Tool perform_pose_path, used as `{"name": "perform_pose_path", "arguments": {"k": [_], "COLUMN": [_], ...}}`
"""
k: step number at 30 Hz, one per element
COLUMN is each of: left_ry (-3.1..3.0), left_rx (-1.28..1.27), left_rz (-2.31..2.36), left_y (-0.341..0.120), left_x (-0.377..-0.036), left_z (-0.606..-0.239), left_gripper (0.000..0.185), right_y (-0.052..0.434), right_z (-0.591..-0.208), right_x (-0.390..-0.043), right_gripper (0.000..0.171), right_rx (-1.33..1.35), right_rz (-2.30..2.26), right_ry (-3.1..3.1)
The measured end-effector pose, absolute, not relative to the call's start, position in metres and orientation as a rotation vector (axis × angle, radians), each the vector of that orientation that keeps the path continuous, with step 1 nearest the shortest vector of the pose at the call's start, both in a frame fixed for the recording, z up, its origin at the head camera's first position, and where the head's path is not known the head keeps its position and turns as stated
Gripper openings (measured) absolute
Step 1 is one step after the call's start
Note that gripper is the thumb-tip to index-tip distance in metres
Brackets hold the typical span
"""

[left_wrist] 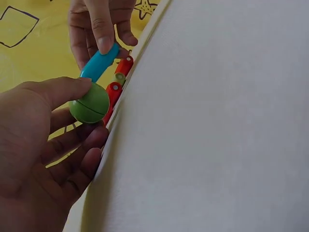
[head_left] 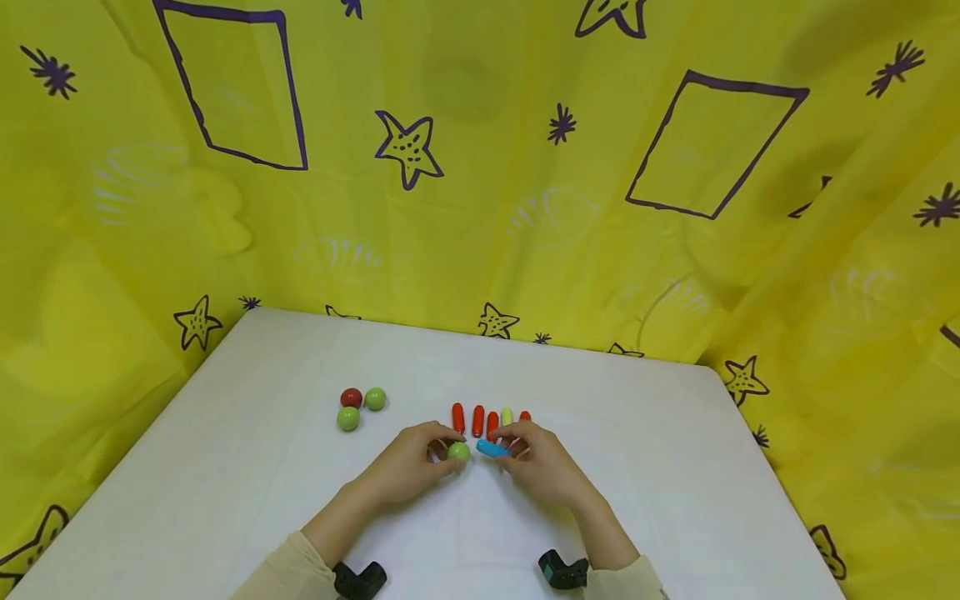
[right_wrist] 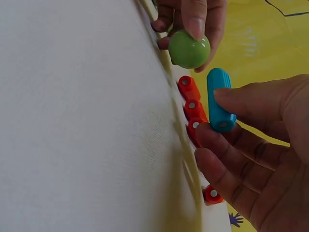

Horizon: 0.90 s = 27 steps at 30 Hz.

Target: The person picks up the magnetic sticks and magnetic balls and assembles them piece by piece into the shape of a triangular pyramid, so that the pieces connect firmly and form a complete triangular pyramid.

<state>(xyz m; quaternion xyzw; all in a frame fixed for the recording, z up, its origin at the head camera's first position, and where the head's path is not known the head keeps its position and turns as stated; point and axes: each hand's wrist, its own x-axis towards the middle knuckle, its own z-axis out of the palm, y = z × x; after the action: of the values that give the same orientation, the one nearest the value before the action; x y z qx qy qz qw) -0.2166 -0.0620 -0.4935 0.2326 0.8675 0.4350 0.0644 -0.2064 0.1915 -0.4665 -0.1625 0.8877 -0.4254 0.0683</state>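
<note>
Left of centre in the head view, three balls sit in a tight cluster on the white table (head_left: 225,467): a red ball (head_left: 351,397), a green ball (head_left: 375,399) just beside it and another green ball (head_left: 348,418) below them. They lie well apart from the hands, like a set-aside stock.

Near the middle, the left hand (head_left: 408,471) pinches a green ball (head_left: 459,452) between thumb and curled fingertips, lifted just off the table with its free side turned toward the other hand. Right beside it, the right hand (head_left: 542,467) pinches a blue capsule-shaped peg (head_left: 492,449) between thumb and forefinger, one end aimed at the ball, the two pieces nearly touching.

Just behind the hands a row of upright pegs stands side by side: red pegs (head_left: 477,421) and one light green peg (head_left: 507,416).
</note>
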Motion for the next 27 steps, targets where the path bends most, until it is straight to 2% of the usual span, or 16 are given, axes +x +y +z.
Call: {"name": "perform_pose_path", "arguments": {"k": [11, 27], "left_ry": [2.567, 2.583], "left_rx": [0.781, 0.819], "left_rz": [1.342, 1.365], "left_y": [-0.064, -0.064], "left_x": [-0.219, -0.217], "left_z": [-0.502, -0.510], "left_gripper": [0.030, 0.029], "right_y": [0.190, 0.200], "right_z": [-0.469, -0.470], "right_x": [-0.204, -0.207], "right_gripper": [0.018, 0.023], "right_rx": [-0.573, -0.536], "right_rz": [-1.220, -1.216], "right_ry": [2.689, 2.674]}}
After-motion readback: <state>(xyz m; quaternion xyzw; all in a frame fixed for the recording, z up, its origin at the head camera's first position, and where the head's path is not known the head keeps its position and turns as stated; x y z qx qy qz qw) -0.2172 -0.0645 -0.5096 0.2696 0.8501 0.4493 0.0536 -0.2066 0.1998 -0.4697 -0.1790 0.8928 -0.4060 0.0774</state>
